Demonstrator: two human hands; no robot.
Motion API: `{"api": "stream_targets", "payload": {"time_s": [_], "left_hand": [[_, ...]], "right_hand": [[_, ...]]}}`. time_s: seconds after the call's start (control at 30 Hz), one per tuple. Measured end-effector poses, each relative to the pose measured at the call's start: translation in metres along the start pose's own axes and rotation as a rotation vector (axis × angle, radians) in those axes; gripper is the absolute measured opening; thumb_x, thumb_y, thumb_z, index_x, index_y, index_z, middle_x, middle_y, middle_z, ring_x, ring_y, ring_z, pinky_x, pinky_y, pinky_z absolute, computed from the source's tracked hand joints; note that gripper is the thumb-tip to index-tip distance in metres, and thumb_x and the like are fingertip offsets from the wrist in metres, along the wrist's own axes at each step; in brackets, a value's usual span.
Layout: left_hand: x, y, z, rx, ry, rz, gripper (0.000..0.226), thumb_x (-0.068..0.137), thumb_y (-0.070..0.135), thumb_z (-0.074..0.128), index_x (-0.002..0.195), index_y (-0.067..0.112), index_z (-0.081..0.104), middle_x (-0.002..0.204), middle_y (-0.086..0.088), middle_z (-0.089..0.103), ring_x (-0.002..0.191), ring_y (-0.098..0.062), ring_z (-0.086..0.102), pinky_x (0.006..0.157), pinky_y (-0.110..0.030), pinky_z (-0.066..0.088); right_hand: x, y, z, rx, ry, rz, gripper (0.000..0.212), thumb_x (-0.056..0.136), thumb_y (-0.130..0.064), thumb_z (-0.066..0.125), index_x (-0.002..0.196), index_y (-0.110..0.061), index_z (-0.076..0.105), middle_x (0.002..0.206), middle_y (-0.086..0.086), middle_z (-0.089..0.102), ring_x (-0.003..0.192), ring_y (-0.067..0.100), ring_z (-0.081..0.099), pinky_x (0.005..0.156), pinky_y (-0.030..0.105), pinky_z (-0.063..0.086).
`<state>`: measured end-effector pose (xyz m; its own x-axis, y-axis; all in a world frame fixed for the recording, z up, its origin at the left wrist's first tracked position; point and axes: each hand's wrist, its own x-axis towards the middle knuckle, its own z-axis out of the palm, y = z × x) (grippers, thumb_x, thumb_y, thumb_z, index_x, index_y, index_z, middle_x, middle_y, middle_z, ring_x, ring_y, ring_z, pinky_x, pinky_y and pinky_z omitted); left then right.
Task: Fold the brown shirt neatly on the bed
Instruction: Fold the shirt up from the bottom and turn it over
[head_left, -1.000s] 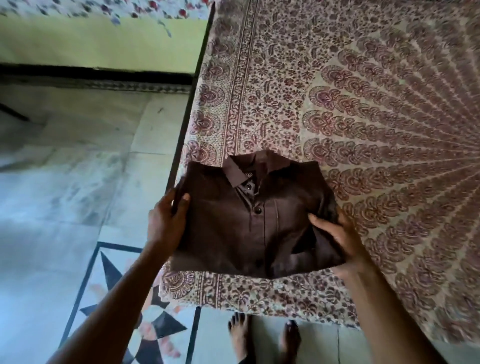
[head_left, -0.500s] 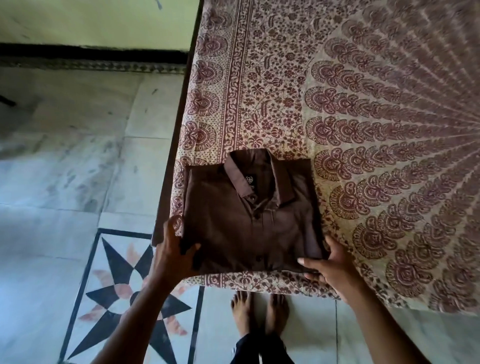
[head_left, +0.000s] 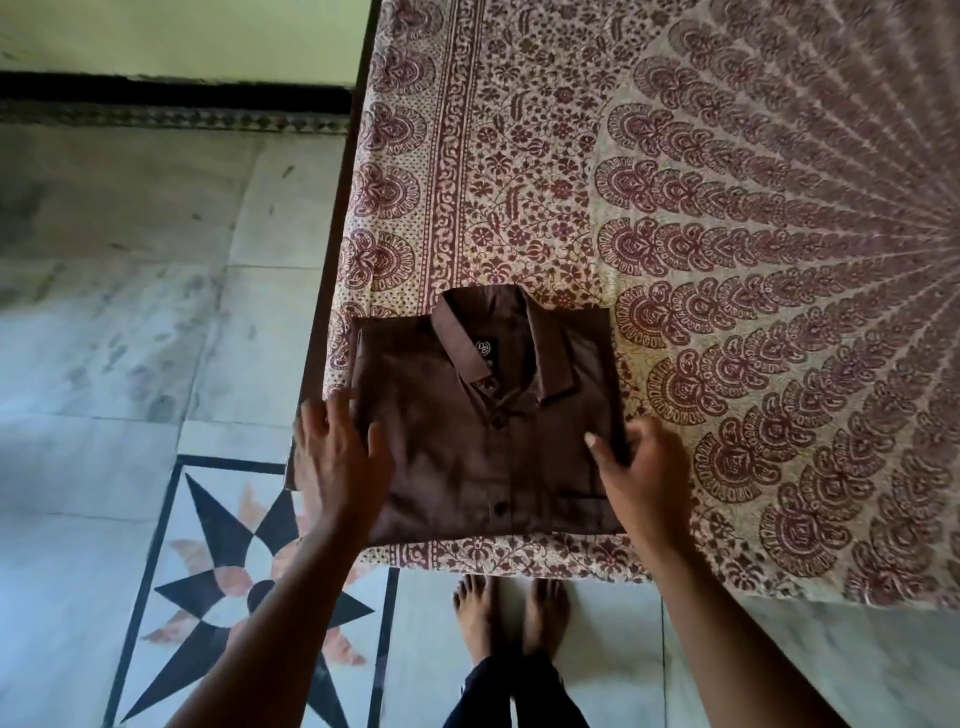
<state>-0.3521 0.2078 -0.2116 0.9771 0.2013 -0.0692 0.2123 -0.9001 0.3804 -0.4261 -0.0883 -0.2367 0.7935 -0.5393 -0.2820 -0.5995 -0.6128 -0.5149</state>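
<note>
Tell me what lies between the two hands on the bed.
In the head view, the folded brown shirt lies between the left hand and the right hand, collar away from the person.

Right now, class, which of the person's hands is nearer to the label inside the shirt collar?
Right, narrowly. The right hand rests at the brown shirt's right edge, below and right of the label; the left hand lies spread at its left edge, lower-left of it.

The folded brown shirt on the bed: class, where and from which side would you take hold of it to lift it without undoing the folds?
Probably by its two side edges, one hand coming in from each side. The brown shirt lies as a flat rectangle, collar up; the left hand and right hand already flank those edges.
</note>
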Motion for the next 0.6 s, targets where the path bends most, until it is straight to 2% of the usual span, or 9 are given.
{"api": "stream_targets", "payload": {"time_s": [0.07,0.13,0.23,0.3,0.33,0.47,0.57,0.6], "left_hand": [[0.024,0.015,0.008,-0.067,0.011,0.116,0.039,0.088,0.015,0.067,0.126,0.014,0.057,0.119,-0.018,0.052,0.109,-0.04,0.049,0.086,-0.054,0.048],[0.047,0.031,0.015,-0.073,0.0,0.206,0.039,0.089,0.016,0.065,0.126,0.015,0.057,0.126,-0.015,0.052,0.114,-0.037,0.048,0.091,-0.052,0.047],[0.064,0.049,0.024,0.04,-0.082,0.335,0.051,0.085,0.021,0.063,0.135,0.019,0.053,0.141,-0.007,0.048,0.127,-0.032,0.043,0.106,-0.05,0.034],[0.064,0.05,0.033,0.081,-0.17,0.372,0.064,0.081,0.028,0.062,0.143,0.021,0.047,0.155,-0.002,0.039,0.141,-0.028,0.033,0.114,-0.051,0.023],[0.063,0.048,0.039,0.088,-0.207,0.374,0.071,0.081,0.031,0.062,0.148,0.021,0.043,0.161,-0.002,0.033,0.148,-0.028,0.027,0.118,-0.053,0.021],[0.058,0.029,0.058,0.151,-0.214,0.401,0.072,0.091,0.035,0.056,0.157,0.018,0.033,0.172,-0.001,0.015,0.159,-0.027,0.01,0.126,-0.052,0.014],[0.053,0.024,0.061,0.186,-0.173,0.437,0.069,0.097,0.037,0.049,0.16,0.017,0.03,0.173,-0.002,0.012,0.159,-0.028,0.008,0.126,-0.051,0.011],[0.053,0.024,0.061,0.191,-0.163,0.449,0.068,0.098,0.037,0.047,0.16,0.017,0.03,0.173,-0.003,0.012,0.159,-0.028,0.008,0.126,-0.051,0.011]], "right_hand": [[0.024,-0.015,0.007,0.025,0.1,-0.131,0.035,0.094,-0.04,0.07,0.116,-0.013,0.063,0.108,0.015,0.062,0.104,0.034,0.055,0.084,0.038,0.046],[0.056,-0.033,0.012,0.012,0.16,-0.208,0.036,0.095,-0.028,0.071,0.124,-0.009,0.063,0.112,0.019,0.062,0.108,0.038,0.054,0.09,0.043,0.045],[0.096,-0.053,0.021,-0.003,0.037,-0.187,0.042,0.091,-0.028,0.075,0.129,-0.014,0.062,0.117,0.016,0.066,0.111,0.036,0.058,0.092,0.049,0.05],[0.112,-0.059,0.027,-0.012,-0.064,-0.161,0.03,0.092,-0.019,0.074,0.12,-0.014,0.066,0.114,0.014,0.069,0.109,0.034,0.063,0.091,0.048,0.052],[0.116,-0.062,0.027,-0.019,-0.064,-0.141,0.022,0.092,-0.015,0.071,0.113,-0.015,0.067,0.111,0.012,0.07,0.106,0.034,0.065,0.09,0.05,0.053],[0.122,-0.061,0.03,0.05,0.067,-0.108,0.008,0.093,-0.01,0.068,0.101,-0.012,0.067,0.103,0.011,0.071,0.097,0.031,0.065,0.077,0.04,0.049],[0.119,-0.056,0.031,0.068,0.141,-0.202,0.008,0.091,-0.011,0.068,0.098,-0.009,0.064,0.102,0.013,0.067,0.097,0.033,0.061,0.078,0.044,0.048],[0.118,-0.054,0.031,0.096,0.151,-0.246,0.008,0.091,-0.009,0.068,0.097,-0.008,0.062,0.1,0.013,0.065,0.096,0.032,0.059,0.078,0.042,0.046]]}}
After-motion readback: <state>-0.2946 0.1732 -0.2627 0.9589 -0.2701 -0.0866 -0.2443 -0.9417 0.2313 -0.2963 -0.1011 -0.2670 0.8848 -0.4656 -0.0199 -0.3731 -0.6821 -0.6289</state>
